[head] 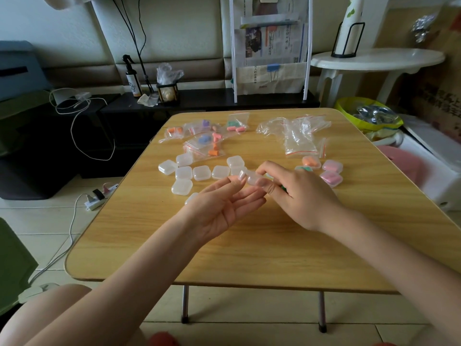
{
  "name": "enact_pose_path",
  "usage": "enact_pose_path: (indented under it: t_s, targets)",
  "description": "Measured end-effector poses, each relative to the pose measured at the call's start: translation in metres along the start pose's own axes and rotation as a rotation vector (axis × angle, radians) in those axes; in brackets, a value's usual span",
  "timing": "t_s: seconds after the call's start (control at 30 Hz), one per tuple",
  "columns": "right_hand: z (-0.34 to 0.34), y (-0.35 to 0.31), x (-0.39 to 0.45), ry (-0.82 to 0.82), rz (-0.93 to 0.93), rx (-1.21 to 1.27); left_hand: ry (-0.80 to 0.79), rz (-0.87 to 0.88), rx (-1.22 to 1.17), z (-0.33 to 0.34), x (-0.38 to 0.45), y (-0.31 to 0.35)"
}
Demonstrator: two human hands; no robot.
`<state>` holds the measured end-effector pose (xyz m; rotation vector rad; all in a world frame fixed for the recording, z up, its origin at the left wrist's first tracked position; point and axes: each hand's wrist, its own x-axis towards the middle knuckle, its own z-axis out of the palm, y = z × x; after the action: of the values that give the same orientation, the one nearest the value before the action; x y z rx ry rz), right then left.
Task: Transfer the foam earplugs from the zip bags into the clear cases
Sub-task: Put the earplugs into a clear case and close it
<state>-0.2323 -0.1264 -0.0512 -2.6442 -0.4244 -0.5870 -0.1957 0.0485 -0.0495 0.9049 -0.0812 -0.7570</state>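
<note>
Hands met mid-table: your left hand (224, 208) and right hand (296, 196) both pinched one clear case (252, 178); filled zip bags (199, 138) lay at eleven o'clock on the wooden table (249, 258).

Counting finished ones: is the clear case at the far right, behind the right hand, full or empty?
Full. The far-right case shows pink foam through its clear walls, and its lid looks shut.

The counter (249, 245) is pale yellow-brown with a wood-grain pattern. The empty cases (184, 173) on it are milky clear. The zip bags (303, 139) are see-through with thin red strips at the seal. Earplugs in the bags are orange (213, 152), blue (204, 139), purple (205, 123), pink (240, 129) and green (232, 123). Filled cases show orange (311, 162) and pink (332, 166) inside.
</note>
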Motion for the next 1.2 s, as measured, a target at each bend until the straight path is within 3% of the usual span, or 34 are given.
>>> enact_pose_path:
  t_s: [0.13, 0.27, 0.4, 0.47, 0.57, 0.67, 0.73, 0.87, 1.2]
  targets:
    - [0.002, 0.001, 0.0, -0.002, 0.002, 0.001, 0.006, -0.02, 0.003, -0.001, -0.001, 0.001]
    - [0.001, 0.013, 0.004, 0.076, 0.057, 0.186, -0.03, -0.08, 0.093, 0.004, -0.006, -0.008]
    - [0.0, 0.019, 0.009, 0.019, 0.193, 0.483, -0.2, -0.143, 0.137, 0.009, -0.01, -0.011]
    - [0.001, 0.017, 0.009, -0.061, 0.289, 0.507, -0.224, -0.145, 0.14, 0.01, -0.01, -0.012]
    - [0.005, 0.012, 0.011, -0.102, 0.465, 0.544, -0.094, -0.124, 0.123, 0.01, -0.005, -0.015]
    - [0.001, 0.011, 0.015, -0.032, 0.666, 0.878, 0.057, -0.081, 0.068, 0.008, 0.002, -0.013]
    - [-0.003, 0.01, 0.016, 0.009, 0.703, 1.037, 0.102, -0.056, 0.03, 0.005, 0.005, -0.009]
    - [-0.005, 0.002, 0.009, 0.018, 0.582, 1.144, 0.091, -0.041, 0.006, 0.005, 0.003, -0.006]
    - [-0.014, -0.014, 0.005, 0.092, 0.263, 0.959, 0.055, 0.003, 0.004, 0.007, -0.002, -0.003]
